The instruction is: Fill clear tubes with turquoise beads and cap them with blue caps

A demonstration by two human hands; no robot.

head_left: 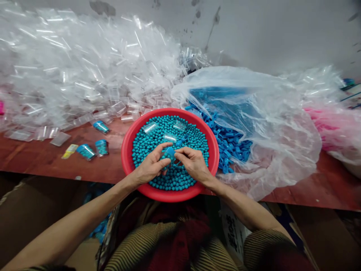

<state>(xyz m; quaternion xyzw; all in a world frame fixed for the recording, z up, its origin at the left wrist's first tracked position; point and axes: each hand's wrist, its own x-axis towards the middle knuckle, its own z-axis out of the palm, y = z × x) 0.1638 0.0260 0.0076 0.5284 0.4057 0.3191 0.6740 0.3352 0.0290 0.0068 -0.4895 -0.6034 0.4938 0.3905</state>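
Over the red basin [126, 150] my left hand [152, 162] is closed round a small clear plastic tube [168, 155] with blue beads inside. My right hand [194, 162] pinches at the blue cap [173, 151] on that tube's end; its fingertips partly hide the cap. Blue beads [175, 183] fill the basin under both hands. On top of the beads, just beyond my fingers, lie several empty clear tubes [150, 128] and a few loose blue caps [182, 140].
Left of the basin, capped tubes of beads [86, 151] and a yellow label piece [69, 151] lie on the red-brown table [113, 165]. A large heap of clear tubes [84, 64] rises behind. Blue caps [229, 145] spill from a translucent bag [282, 143] at right.
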